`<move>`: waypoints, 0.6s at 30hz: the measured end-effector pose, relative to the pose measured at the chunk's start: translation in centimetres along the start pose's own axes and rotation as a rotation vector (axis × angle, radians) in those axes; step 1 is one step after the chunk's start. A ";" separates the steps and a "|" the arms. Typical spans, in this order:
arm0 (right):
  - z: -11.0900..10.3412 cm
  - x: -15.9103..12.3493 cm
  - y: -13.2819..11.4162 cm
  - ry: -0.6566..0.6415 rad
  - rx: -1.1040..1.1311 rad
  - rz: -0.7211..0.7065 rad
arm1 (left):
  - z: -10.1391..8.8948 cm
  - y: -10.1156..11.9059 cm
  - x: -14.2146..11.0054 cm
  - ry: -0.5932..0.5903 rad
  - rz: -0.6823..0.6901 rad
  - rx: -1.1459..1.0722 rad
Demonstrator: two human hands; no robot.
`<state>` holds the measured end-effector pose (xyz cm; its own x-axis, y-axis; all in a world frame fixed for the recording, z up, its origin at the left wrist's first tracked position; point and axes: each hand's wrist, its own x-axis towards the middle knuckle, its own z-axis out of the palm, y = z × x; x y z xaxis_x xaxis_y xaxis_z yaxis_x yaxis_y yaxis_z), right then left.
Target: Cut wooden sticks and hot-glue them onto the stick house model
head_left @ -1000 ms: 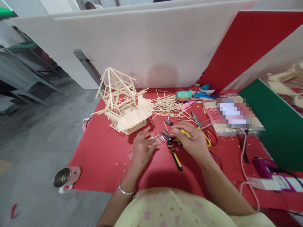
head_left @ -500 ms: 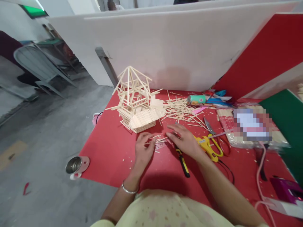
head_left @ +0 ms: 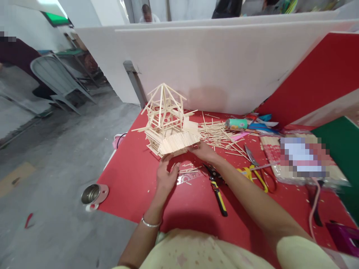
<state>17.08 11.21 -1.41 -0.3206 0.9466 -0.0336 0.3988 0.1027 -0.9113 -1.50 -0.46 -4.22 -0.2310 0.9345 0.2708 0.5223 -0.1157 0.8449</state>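
A pavilion-like model of thin wooden sticks stands upright on the red tabletop. It has an open pointed frame on top and a slatted sloping panel at its front. My left hand is at the front lower edge, fingertips against the base, thumb spread away. At the front right corner, my right hand grips the base; its fingertips are partly hidden below the panel. Short sticks lie between my hands beside a pinkish clear ruler.
Loose sticks are heaped right of the model. Cutting pliers, a yellow glue gun and scissors lie to the right. A green-labelled cylinder lies behind. A pink metal cup is at the left edge. A white board stands behind.
Both hands have moved from the short sticks over the ruler to the model's base. Those sticks now lie on the table. The view has shifted slightly; the model stands in the same place.
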 end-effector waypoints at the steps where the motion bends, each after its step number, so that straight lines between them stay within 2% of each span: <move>1: 0.1 0.1 -0.1 -0.002 0.011 0.017 | -0.1 -0.1 0.0 -0.003 -0.007 0.010; 8: 0.6 -0.3 -0.6 0.005 0.050 0.085 | -0.2 -1.0 0.5 -0.012 -0.051 0.002; 14: 0.7 -1.3 -0.6 -0.046 0.065 0.038 | -0.6 -1.3 0.7 0.050 -0.075 0.054; 18: 1.6 -2.5 -0.7 -0.092 0.090 -0.005 | -1.6 -2.3 1.3 0.101 -0.111 0.094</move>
<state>16.19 8.28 -1.38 -0.4015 0.9137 -0.0629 0.3198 0.0755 -0.9445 -4.30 0.52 -5.12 -0.3700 0.9008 0.2274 0.5623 0.0223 0.8267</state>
